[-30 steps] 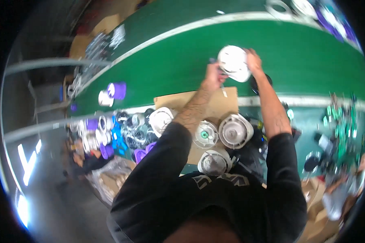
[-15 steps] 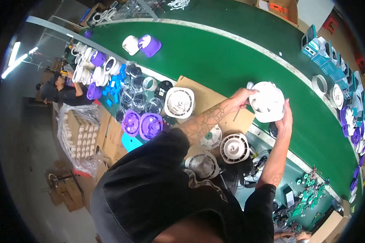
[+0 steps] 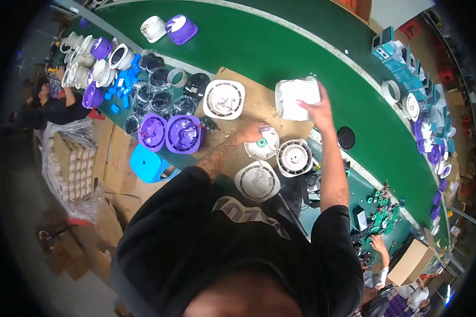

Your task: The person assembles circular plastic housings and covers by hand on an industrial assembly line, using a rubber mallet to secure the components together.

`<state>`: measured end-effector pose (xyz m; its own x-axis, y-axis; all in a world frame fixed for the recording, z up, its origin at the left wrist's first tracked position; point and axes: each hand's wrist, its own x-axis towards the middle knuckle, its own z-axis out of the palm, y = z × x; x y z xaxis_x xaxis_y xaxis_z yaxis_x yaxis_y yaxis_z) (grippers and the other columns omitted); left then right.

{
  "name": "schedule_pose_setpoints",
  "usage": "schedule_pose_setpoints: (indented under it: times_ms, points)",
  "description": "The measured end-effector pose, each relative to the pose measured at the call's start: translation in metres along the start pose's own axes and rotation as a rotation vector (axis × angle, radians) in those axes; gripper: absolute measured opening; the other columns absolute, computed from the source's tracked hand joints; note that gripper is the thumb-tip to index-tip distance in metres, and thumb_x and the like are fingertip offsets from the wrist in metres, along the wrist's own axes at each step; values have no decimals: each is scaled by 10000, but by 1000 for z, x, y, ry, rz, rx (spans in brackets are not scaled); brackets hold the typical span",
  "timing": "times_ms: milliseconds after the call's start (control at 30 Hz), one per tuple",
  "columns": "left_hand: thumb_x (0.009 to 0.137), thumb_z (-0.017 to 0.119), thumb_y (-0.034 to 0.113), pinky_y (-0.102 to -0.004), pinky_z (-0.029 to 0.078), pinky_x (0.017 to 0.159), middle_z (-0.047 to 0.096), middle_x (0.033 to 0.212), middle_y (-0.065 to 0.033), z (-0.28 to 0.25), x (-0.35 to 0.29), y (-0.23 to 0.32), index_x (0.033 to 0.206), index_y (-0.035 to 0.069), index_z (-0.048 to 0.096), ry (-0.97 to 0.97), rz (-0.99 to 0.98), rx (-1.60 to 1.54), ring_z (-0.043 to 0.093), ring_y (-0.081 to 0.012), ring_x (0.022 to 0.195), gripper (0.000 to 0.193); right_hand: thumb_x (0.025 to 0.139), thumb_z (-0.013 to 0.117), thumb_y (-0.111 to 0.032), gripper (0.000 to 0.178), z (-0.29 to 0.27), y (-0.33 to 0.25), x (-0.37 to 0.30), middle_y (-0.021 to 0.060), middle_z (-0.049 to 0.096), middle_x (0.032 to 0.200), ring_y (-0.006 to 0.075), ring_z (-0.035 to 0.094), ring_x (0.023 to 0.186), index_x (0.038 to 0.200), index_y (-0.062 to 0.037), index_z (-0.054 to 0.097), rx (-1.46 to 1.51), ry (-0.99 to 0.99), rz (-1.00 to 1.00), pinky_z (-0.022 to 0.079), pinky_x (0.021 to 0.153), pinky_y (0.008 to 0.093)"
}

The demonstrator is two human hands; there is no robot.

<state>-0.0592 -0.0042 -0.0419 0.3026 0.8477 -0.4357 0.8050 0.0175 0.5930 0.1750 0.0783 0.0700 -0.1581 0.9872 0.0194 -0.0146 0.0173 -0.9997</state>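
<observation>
My right hand (image 3: 320, 108) grips a white rounded plastic housing (image 3: 290, 100), tipped on its side over the far right part of a cardboard sheet (image 3: 251, 82). My left hand (image 3: 249, 132) is closed around a small greyish object (image 3: 264, 128) that I cannot make out. Just beyond its fingers lies a white round part with a green ring (image 3: 263, 149). Beside that sit a white slotted base (image 3: 295, 165) and a translucent white housing (image 3: 257, 182). Another white square housing (image 3: 223, 99) with a slotted rim and wires inside rests left of my hands.
Purple housings (image 3: 183, 134) and a light-blue one (image 3: 149, 164) stand at the left, near bagged black parts (image 3: 159, 100). A black disc (image 3: 346, 138) lies on the green belt (image 3: 280, 47). Green circuit parts (image 3: 383, 211) are at the right, near another person's hand (image 3: 378, 243).
My left hand has left the white housing and come back toward the round parts. My right hand alone now holds the housing, shifted left and turned on its side. The whole view has shifted.
</observation>
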Motion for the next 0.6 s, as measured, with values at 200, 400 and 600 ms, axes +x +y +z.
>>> schedule_pose_setpoints:
  times_ms: [200,400,600]
  points:
    - [764,518,156,-389,462,940,621,1192,-151,3,-50,-6,1291,145,543,-10,11,-132,589,-319,1101,528,626,831,-202,932,95,26,-23,177,547,1221,367,512,1150,1425,-137,354,-1083,-312,-141,384,1034,438]
    - [815,635,341,-364,488,868,678,1077,-117,4,-96,-35,1173,111,630,101,-67,-269,639,-275,1007,426,728,722,-162,819,124,70,-52,160,510,1264,344,462,1209,1443,-153,322,-1302,-477,-331,291,1088,509]
    - [826,715,260,-207,302,487,572,651,47,-51,-134,-24,790,112,635,177,-173,-1289,463,-38,544,172,795,664,-155,493,93,27,-142,237,582,1181,390,543,1113,1255,-42,528,-819,31,-74,420,981,425]
